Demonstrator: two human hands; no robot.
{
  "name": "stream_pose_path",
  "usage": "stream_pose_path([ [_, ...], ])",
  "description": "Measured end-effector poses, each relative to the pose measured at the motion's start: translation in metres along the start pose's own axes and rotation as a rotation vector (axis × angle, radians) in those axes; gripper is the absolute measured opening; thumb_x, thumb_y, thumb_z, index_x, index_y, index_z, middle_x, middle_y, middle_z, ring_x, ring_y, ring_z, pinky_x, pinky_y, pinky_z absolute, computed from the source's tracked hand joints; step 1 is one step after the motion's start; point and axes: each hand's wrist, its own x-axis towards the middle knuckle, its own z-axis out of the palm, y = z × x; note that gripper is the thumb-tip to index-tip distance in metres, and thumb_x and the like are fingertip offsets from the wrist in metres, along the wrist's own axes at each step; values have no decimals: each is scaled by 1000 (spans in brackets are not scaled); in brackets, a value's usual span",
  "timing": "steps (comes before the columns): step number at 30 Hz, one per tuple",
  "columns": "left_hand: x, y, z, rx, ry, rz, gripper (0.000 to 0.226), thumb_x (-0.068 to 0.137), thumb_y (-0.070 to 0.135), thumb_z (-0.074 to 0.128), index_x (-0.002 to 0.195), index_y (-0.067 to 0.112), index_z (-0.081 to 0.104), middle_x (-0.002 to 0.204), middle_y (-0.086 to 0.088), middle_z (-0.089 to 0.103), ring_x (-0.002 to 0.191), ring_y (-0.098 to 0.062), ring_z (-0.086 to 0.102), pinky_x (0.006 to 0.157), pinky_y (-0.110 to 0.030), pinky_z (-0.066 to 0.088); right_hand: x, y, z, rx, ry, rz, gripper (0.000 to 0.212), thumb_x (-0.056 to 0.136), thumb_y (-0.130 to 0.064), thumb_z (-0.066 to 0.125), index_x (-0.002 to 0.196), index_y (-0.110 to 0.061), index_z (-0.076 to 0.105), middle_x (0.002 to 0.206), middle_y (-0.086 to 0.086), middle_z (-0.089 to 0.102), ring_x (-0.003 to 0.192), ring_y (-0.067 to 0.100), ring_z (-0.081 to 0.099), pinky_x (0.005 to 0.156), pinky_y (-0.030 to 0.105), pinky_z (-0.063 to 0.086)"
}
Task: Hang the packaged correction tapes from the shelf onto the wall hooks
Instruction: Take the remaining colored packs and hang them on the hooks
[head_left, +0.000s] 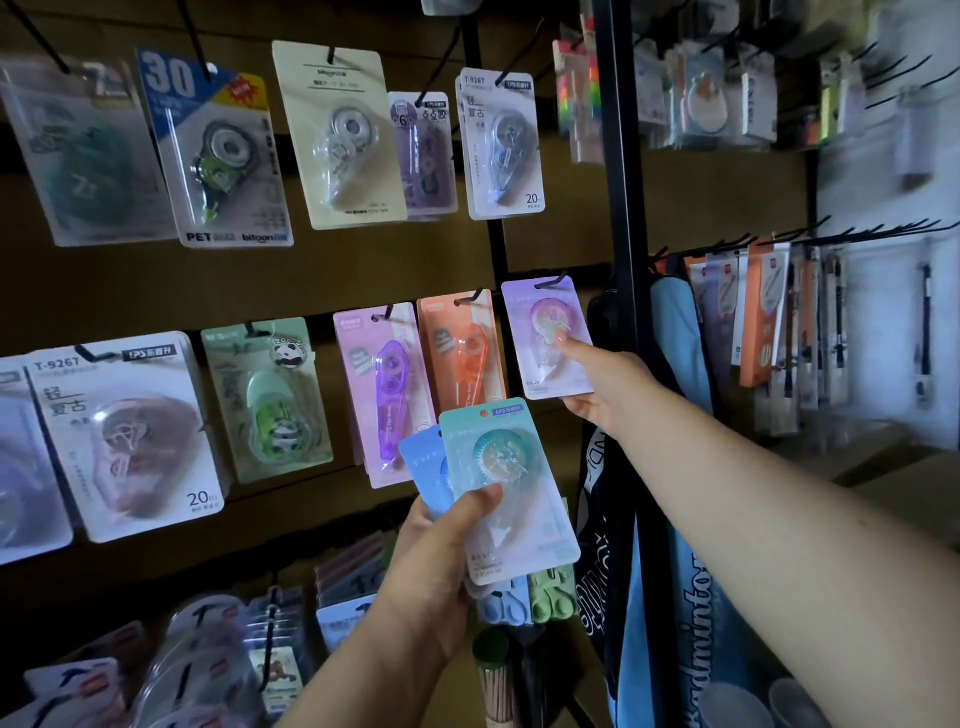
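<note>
My right hand (602, 382) pinches the lower right corner of a lilac packaged correction tape (540, 332), thumb on its front. The pack's top hole sits on a black wall hook (551, 282). My left hand (441, 551) grips a fan of packs lower down: a mint green pack (511, 483) in front, a blue pack (423, 467) behind it. Thumb lies across the green pack's front.
Other packs hang on hooks: an orange pack (462, 348), a purple pack (382, 384), a panda pack (265, 395). A black upright post (621, 208) stands right of the lilac pack. Blue and black bags (675, 519) hang below right. Pens hang far right.
</note>
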Motion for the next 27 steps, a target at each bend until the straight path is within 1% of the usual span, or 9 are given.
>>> stream_pose_path([
  [4,1,-1,-3,0,7,1,21,82,7,70,96,21,61,74,-2,76,59,-19,72,63,-35,56,2,0,9,-23,26,81,40,71,-47,79,89,-17,59,85,4,62,74,20,64,56,25,51],
  [7,1,-2,-6,5,1,4,24,81,9,71,100,21,61,78,-3,76,63,-20,72,74,-41,52,0,9,10,-72,9,128,53,74,-53,75,107,-15,58,88,10,63,71,20,63,52,25,49],
  [9,1,-3,-7,5,8,6,26,81,10,72,102,21,61,80,-4,76,66,-22,71,77,-43,50,-6,19,7,-79,-14,154,54,77,-52,72,110,-15,53,87,12,62,70,19,62,53,26,49],
  [13,-1,-3,-8,-23,14,2,27,82,11,72,105,20,61,83,-4,77,68,-22,72,72,-39,54,-27,35,-2,-74,-21,166,50,80,-51,69,104,-10,54,82,8,62,69,17,61,57,26,49],
  [16,-4,-2,-7,-20,-2,16,25,83,11,71,104,20,62,84,-4,77,71,-23,73,73,-42,56,-54,44,-5,-177,-124,138,49,79,-56,66,95,-9,63,79,6,65,69,18,62,60,27,49],
  [19,-6,1,-6,-5,-35,47,28,82,9,71,108,17,66,94,-8,77,78,-25,74,74,-44,57,-85,51,-9,-231,-281,101,46,74,-56,69,89,-12,70,81,5,74,69,18,68,60,28,51],
  [21,-8,3,-4,2,-80,69,34,81,7,70,115,14,67,103,-12,76,84,-27,74,67,-40,60,-98,53,-10,-237,-327,57,52,62,-51,77,94,-11,71,88,6,75,80,22,71,72,34,55],
  [25,-11,4,-2,-12,-113,96,37,83,3,68,120,8,64,110,-18,73,90,-32,74,64,-38,60,-104,50,-11,-223,-311,-31,26,74,-25,78,89,-6,69,84,10,74,79,24,69,75,36,53],
  [27,-10,3,-2,-42,-95,106,37,82,3,68,119,4,65,111,-20,72,89,-33,74,65,-39,60,-101,47,-11,-202,-276,-50,28,75,-22,78,92,-2,69,87,13,73,79,25,67,78,37,51],
])
